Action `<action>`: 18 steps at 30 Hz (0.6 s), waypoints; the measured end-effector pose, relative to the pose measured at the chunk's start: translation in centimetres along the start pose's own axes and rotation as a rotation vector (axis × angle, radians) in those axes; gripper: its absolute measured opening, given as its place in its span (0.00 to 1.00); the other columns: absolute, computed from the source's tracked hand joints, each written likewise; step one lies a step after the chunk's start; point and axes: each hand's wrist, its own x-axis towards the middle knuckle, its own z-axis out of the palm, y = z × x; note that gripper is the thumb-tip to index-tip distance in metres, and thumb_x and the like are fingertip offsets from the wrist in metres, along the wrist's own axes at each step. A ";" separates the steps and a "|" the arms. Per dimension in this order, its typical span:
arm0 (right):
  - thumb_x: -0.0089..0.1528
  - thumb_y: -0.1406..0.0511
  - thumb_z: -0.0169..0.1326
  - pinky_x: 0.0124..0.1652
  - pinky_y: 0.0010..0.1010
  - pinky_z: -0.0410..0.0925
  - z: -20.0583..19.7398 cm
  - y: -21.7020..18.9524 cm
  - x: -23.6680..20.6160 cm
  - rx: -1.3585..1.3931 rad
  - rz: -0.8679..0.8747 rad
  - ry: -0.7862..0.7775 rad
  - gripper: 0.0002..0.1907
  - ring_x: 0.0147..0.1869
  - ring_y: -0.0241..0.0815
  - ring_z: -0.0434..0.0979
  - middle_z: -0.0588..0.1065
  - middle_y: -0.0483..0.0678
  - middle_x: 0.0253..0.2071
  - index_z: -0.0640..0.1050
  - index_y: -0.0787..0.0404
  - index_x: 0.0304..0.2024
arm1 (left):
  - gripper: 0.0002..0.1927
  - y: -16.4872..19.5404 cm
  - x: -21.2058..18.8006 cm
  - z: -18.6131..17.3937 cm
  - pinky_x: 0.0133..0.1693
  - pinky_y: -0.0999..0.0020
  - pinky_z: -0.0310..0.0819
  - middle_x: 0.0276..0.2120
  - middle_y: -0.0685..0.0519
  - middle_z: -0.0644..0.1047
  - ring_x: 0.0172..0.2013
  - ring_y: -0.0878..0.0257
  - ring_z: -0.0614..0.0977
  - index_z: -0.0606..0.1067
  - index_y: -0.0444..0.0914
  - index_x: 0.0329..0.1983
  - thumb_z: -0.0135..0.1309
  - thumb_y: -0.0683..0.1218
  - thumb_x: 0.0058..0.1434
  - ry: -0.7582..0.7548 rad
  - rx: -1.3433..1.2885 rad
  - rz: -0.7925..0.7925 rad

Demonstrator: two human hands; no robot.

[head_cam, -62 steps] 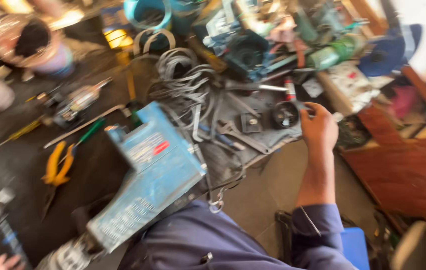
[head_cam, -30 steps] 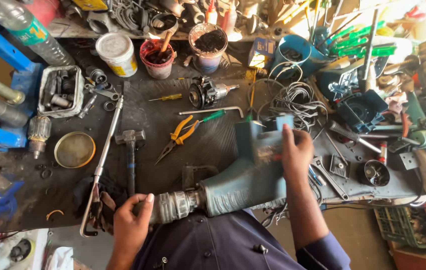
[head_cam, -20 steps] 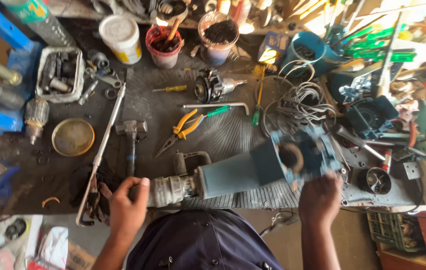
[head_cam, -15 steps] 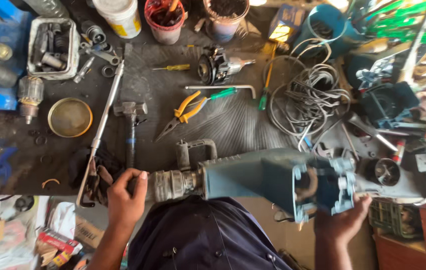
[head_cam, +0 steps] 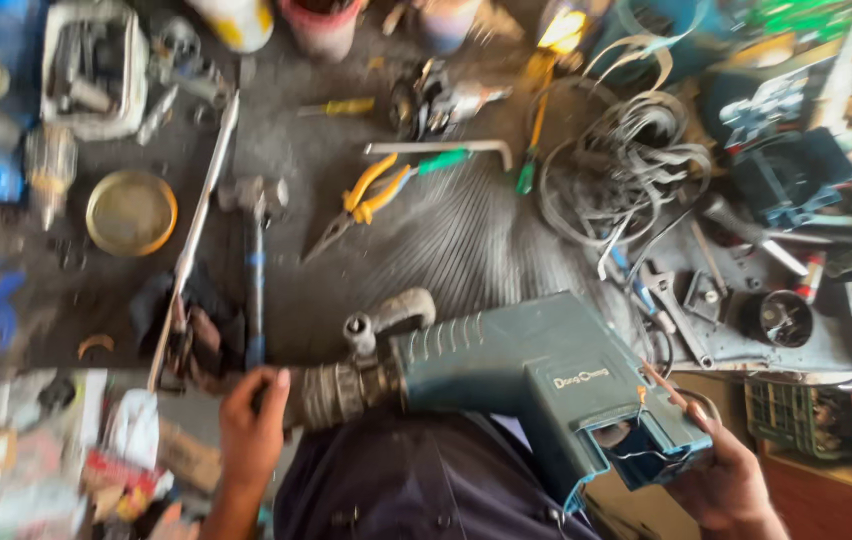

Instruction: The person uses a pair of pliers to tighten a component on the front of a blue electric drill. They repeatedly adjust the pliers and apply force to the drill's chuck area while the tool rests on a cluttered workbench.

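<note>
Fingers of both hands grip the teal rotary hammer (head_cam: 536,385), lying crosswise, nose pointing left.

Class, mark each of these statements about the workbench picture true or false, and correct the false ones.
1. The left hand grips the metal nose of the blue-green power tool. True.
2. The right hand rests on the yellow-handled pliers. False: it holds the tool's rear end; the pliers lie untouched on the bench.
3. A round brass-coloured dish sits on the bench's left part. True.
4. The hammer stands inside a bucket. False: it lies flat on the bench.
5. A coil of grey cable lies beyond the tool. True.
</note>
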 end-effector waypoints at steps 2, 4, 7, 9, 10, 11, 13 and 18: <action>0.66 0.52 0.44 0.59 0.53 0.61 -0.8 -0.2 -0.6 0.032 -0.011 -0.038 0.42 0.64 0.59 0.71 0.68 0.61 0.69 0.56 0.64 0.78 | 0.13 0.1 -0.5 0.0 0.21 0.67 0.55 0.17 0.58 0.64 0.19 0.72 0.63 0.75 0.35 0.31 0.55 0.49 0.66 0.014 -0.013 -0.063; 0.69 0.53 0.43 0.59 0.54 0.62 -1.0 -0.3 -0.6 0.102 -0.055 -0.151 0.39 0.64 0.59 0.72 0.68 0.61 0.66 0.55 0.69 0.76 | 0.14 0.7 -0.7 0.0 0.23 0.68 0.54 0.18 0.59 0.64 0.19 0.72 0.61 0.74 0.35 0.31 0.54 0.49 0.69 -0.014 -0.065 0.018; 0.74 0.55 0.40 0.60 0.50 0.62 -0.6 -0.1 -1.0 0.185 -0.083 -0.212 0.36 0.62 0.57 0.73 0.70 0.61 0.64 0.56 0.68 0.79 | 0.11 2.7 -0.7 -0.3 0.28 0.72 0.57 0.22 0.60 0.66 0.24 0.74 0.64 0.76 0.34 0.36 0.54 0.47 0.70 0.001 -0.092 0.227; 0.70 0.52 0.39 0.58 0.49 0.63 -0.5 0.1 -1.5 0.082 -0.117 -0.035 0.38 0.60 0.54 0.73 0.71 0.57 0.62 0.56 0.67 0.77 | 0.08 4.3 -0.7 -0.7 0.30 0.73 0.59 0.23 0.60 0.68 0.26 0.73 0.66 0.78 0.34 0.39 0.54 0.45 0.69 0.007 -0.084 0.328; 0.68 0.51 0.39 0.57 0.48 0.63 -0.4 0.1 -1.6 0.030 -0.129 0.052 0.40 0.59 0.53 0.74 0.71 0.56 0.61 0.56 0.67 0.76 | 0.08 5.1 -0.7 -1.0 0.30 0.73 0.59 0.23 0.59 0.69 0.25 0.72 0.66 0.78 0.34 0.39 0.53 0.44 0.68 0.011 -0.070 0.351; 0.70 0.52 0.40 0.59 0.49 0.63 -0.4 0.2 -1.7 0.087 -0.160 -0.104 0.40 0.61 0.55 0.73 0.70 0.59 0.63 0.54 0.67 0.80 | 0.07 5.9 -0.5 -1.1 0.30 0.73 0.59 0.23 0.58 0.70 0.25 0.71 0.67 0.79 0.34 0.40 0.53 0.43 0.68 0.016 -0.053 0.375; 0.75 0.54 0.43 0.63 0.51 0.62 -0.3 0.2 -1.4 0.205 -0.218 -0.427 0.43 0.64 0.61 0.71 0.69 0.66 0.66 0.52 0.67 0.87 | 0.06 7.3 -0.1 -0.8 0.37 0.72 0.65 0.30 0.55 0.75 0.31 0.68 0.73 0.77 0.34 0.41 0.52 0.42 0.68 0.037 -0.047 0.546; 0.58 0.46 0.50 0.62 0.49 0.61 0.8 0.2 3.4 -0.046 -0.353 -0.197 0.55 0.66 0.55 0.68 0.65 0.58 0.70 0.51 0.64 0.81 | 0.05 8.8 2.6 0.3 0.60 0.61 0.58 0.33 0.51 0.79 0.36 0.63 0.80 0.76 0.33 0.39 0.54 0.42 0.65 0.076 0.043 0.683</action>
